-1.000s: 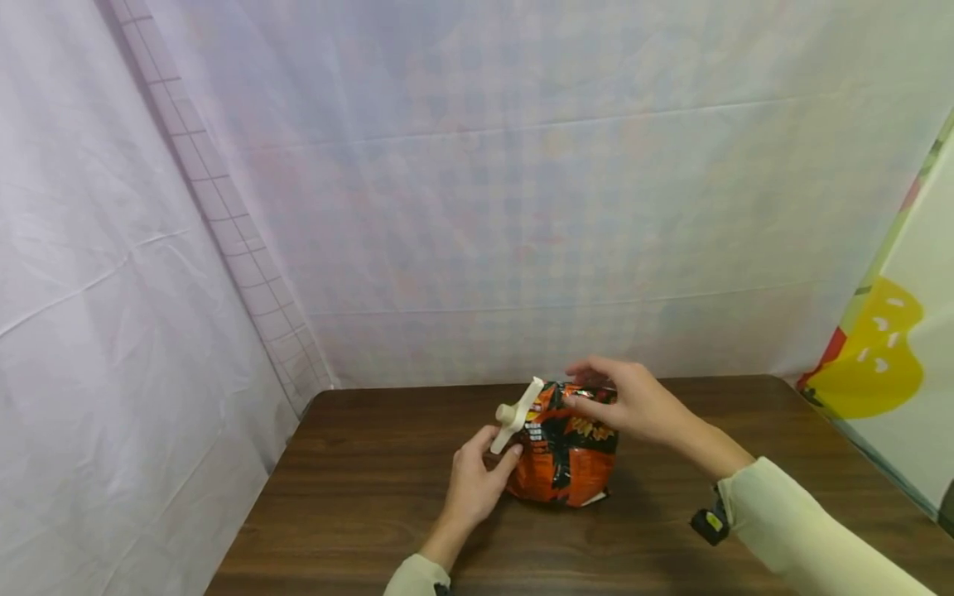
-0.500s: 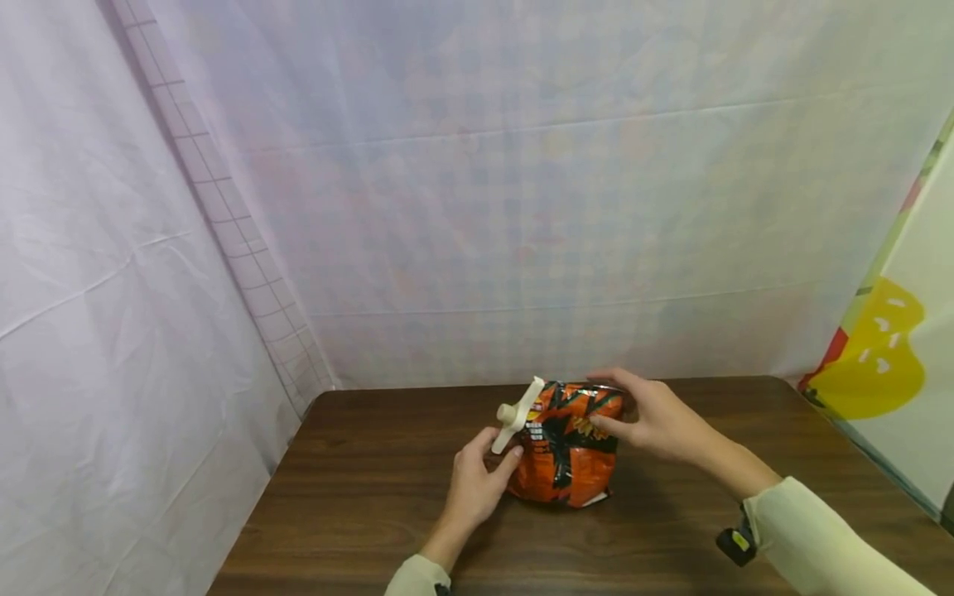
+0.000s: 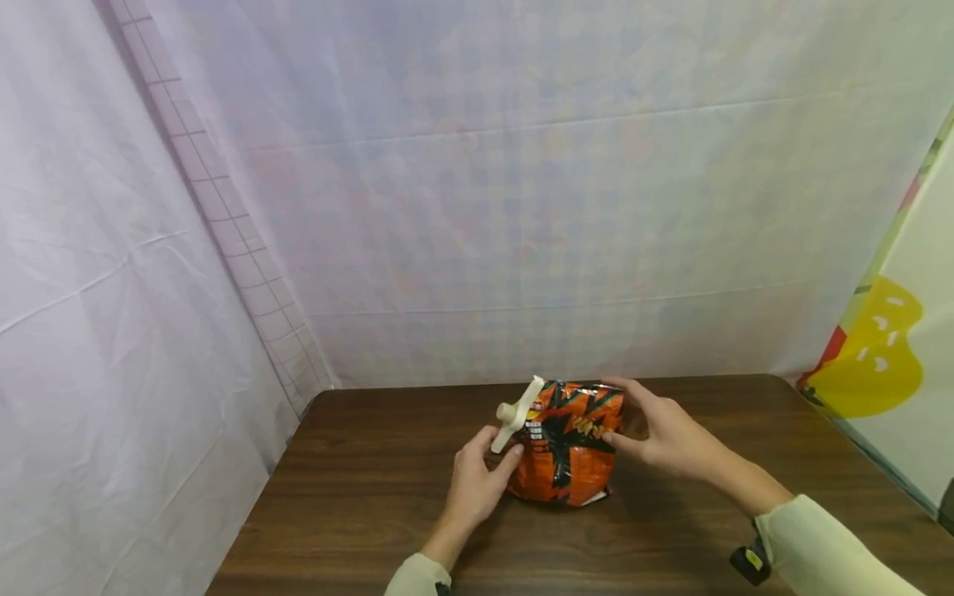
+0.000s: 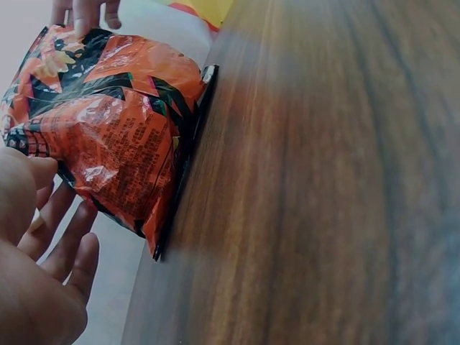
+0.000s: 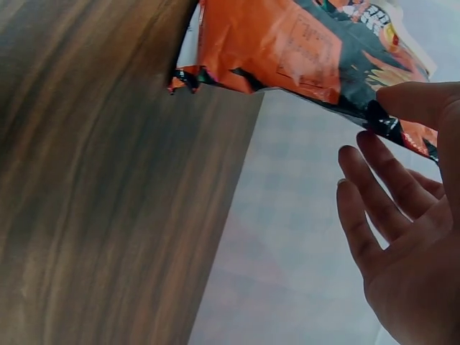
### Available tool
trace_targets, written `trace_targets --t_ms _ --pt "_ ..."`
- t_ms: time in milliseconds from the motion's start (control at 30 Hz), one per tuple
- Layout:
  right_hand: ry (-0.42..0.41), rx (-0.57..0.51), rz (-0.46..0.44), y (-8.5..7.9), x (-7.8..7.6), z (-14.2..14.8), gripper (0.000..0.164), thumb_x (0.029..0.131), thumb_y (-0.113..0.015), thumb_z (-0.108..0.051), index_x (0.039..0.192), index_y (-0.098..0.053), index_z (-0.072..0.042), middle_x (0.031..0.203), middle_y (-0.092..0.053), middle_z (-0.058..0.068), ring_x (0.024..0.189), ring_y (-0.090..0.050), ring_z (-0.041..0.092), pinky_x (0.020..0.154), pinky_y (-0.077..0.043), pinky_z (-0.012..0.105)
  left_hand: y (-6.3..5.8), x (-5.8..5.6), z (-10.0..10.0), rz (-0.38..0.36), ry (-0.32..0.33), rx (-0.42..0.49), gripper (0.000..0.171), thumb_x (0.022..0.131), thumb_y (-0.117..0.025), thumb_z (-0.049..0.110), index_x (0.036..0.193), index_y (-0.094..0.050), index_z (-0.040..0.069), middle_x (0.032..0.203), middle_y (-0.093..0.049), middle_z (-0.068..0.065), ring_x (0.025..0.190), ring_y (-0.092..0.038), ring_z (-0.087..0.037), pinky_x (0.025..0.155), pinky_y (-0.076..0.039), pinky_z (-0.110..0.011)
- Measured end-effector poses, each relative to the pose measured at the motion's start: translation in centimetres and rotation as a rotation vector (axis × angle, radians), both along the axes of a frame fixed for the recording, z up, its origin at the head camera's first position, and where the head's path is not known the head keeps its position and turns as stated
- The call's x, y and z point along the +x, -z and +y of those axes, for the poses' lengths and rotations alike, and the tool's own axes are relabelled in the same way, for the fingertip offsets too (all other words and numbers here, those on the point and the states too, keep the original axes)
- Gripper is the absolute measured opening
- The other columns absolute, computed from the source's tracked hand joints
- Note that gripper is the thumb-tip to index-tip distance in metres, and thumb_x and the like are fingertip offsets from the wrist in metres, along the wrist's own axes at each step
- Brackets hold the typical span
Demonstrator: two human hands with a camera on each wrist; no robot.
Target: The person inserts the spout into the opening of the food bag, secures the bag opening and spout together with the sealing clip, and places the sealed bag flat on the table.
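Observation:
An orange-and-black snack bag (image 3: pixel 574 463) stands on the table, its printed front facing me. A cream sealing clip with a round spout (image 3: pixel 517 415) runs slantwise across its upper left corner. My left hand (image 3: pixel 475 478) holds the bag's left edge just below the clip, thumb in front and fingers behind. At the upper right edge, my right hand (image 3: pixel 667 432) pinches the bag, with its thumb on the front. In the right wrist view the right hand's other fingers (image 5: pixel 356 215) are spread apart beside the bag. The bag's back is hidden in the head view.
The bag is on a dark wood-grain table (image 3: pixel 358 497), near its far edge. Behind it hangs a pale checked curtain (image 3: pixel 522 207). A white cloth (image 3: pixel 89 331) hangs on the left, and a panel with a yellow shape (image 3: pixel 868 368) is at the right.
My right hand has moved right and a little down, from over the bag's upper front to its right edge. The left hand, clip and bag have hardly moved.

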State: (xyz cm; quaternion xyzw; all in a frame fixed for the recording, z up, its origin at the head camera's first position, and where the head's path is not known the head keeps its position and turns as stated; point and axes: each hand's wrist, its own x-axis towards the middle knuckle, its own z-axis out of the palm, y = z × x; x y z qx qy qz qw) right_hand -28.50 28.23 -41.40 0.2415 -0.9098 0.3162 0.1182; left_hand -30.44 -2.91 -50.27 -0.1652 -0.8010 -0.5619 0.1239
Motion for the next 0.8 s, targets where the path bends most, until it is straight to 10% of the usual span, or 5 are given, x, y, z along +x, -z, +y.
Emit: trace_targets --t_ms 200,800 --pt "0.001 -0.006 -0.042 1.1 0.5 0.4 0.039 0.096 -0.084 -0.029 0.123 -0.060 -0.014 0.095 -0.072 -0.006 0.085 -0.069 0.003 0.071 -0.062 0.027 0.0 0.0 0.1 -0.014 -0.001 0.023 0.016 0.098 -0.083 0.027 0.108 -0.074 0.019 0.104 -0.081 -0.002 0.086 -0.074 -0.008 0.076 -0.061 -0.021" --pt "-0.002 -0.083 0.001 4.5 1.0 -0.1 0.013 0.101 -0.080 -0.024 0.109 -0.072 -0.018 0.095 -0.078 -0.009 0.086 -0.072 0.002 0.073 -0.063 0.026 0.0 0.1 0.4 -0.010 -0.033 0.022 0.017 0.094 -0.087 0.028 0.105 -0.074 0.024 0.105 -0.083 0.006 0.087 -0.071 -0.003 0.080 -0.058 -0.022"
